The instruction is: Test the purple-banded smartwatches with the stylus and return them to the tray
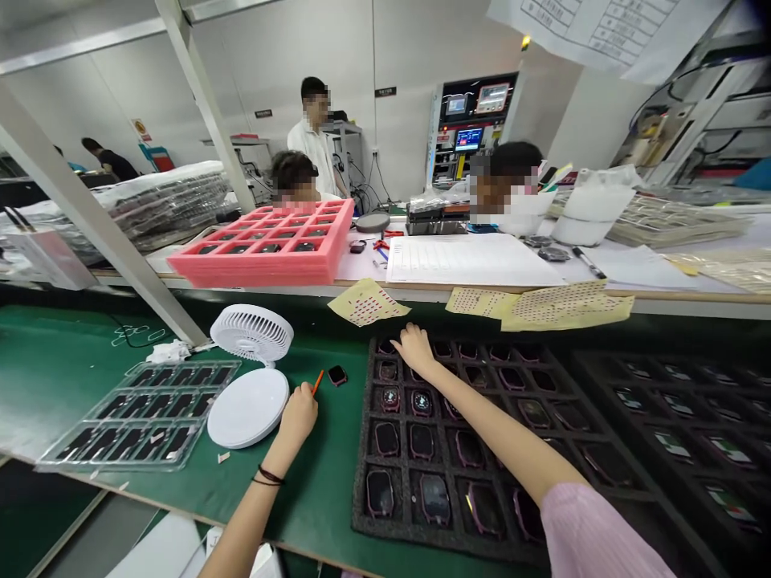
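My left hand [299,413] is closed around a thin orange stick [318,382], its tip pointing up and away over the green mat. Just beyond the stick, a square smartwatch body [337,375] lies on the mat with its dark face up. My right hand [417,352] reaches over the far-left slots of a black foam tray [360,490]. Its thumb is apart from the other fingers, and no object shows in it. Watch bodies fill many slots, among them one with a lit dial [390,398]. My right forearm hides part of the tray.
A white fan [248,408] stands left of my left hand, beside a clear plastic tray [174,459] of dark parts. Another dark tray [602,361] lies at right. A shelf above bears a pink foam tray [259,271] and paper sheets [463,258]. Several people are beyond.
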`<state>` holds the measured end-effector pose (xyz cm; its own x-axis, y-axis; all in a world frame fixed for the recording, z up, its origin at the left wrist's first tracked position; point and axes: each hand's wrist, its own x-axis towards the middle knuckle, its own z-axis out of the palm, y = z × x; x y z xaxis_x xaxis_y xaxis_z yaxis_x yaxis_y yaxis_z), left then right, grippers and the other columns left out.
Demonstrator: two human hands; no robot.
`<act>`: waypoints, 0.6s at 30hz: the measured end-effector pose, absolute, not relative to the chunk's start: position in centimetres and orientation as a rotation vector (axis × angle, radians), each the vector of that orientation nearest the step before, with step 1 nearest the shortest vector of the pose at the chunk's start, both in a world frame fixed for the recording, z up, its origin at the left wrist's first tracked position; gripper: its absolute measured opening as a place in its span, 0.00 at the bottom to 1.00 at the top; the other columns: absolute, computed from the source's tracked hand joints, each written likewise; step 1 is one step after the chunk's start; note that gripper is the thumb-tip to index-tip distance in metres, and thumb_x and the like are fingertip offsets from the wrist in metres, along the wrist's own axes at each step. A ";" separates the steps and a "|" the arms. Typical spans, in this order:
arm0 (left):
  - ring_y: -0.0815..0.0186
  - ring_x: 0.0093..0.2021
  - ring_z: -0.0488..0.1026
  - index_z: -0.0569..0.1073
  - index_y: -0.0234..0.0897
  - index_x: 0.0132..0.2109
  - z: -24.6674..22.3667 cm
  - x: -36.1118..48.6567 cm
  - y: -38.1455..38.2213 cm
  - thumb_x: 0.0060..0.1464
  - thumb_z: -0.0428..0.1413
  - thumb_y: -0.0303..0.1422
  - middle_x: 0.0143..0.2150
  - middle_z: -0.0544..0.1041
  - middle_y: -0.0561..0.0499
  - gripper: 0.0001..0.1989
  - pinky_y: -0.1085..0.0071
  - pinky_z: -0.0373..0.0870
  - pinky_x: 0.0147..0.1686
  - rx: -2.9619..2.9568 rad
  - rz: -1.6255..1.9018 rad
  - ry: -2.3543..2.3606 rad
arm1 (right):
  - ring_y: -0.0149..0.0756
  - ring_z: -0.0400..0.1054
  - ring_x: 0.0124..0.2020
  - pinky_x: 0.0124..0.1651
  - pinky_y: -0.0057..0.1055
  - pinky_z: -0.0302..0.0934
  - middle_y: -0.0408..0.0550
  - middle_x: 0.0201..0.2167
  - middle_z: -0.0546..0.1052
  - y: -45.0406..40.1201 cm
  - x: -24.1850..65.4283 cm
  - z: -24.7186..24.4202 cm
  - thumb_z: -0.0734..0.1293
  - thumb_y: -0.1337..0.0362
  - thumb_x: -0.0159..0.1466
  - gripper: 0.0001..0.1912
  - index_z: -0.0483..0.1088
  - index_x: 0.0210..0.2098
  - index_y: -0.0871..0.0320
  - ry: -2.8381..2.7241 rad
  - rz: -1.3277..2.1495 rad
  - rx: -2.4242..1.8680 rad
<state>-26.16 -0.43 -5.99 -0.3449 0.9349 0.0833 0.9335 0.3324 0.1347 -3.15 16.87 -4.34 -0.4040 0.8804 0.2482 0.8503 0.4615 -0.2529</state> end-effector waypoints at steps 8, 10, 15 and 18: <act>0.57 0.41 0.75 0.65 0.32 0.46 -5.1 -26.3 -1.2 0.62 0.39 0.29 0.42 0.74 0.40 0.12 0.66 0.70 0.38 1.787 0.627 2.370 | 0.55 0.60 0.51 0.51 0.48 0.51 0.65 0.46 0.71 17.3 -4.3 -4.9 0.65 0.59 0.63 0.10 0.71 0.35 0.62 -2.234 0.434 -1.315; 0.59 0.32 0.74 0.66 0.35 0.46 -4.2 -25.3 -1.8 0.63 0.39 0.38 0.34 0.73 0.47 0.16 0.67 0.68 0.32 1.716 0.802 2.254 | 0.53 0.62 0.50 0.51 0.46 0.52 0.61 0.43 0.73 17.5 -4.8 -4.9 0.69 0.61 0.59 0.08 0.69 0.33 0.60 -2.157 0.578 -1.250; 0.67 0.22 0.61 0.69 0.37 0.43 -2.4 -22.2 -2.9 0.59 0.44 0.48 0.24 0.61 0.57 0.20 0.72 0.59 0.24 1.538 1.131 1.896 | 0.38 0.69 0.37 0.45 0.37 0.59 0.45 0.32 0.74 16.2 -5.5 -4.2 0.69 0.57 0.58 0.11 0.65 0.33 0.55 -1.882 0.991 -1.008; 0.71 0.21 0.57 0.69 0.36 0.42 -2.0 -20.3 -3.2 0.57 0.47 0.49 0.24 0.59 0.58 0.20 0.75 0.54 0.20 1.345 1.195 1.616 | 0.34 0.69 0.30 0.36 0.32 0.62 0.42 0.29 0.73 13.8 -5.3 -3.2 0.64 0.48 0.60 0.16 0.63 0.35 0.54 -1.707 1.232 -0.864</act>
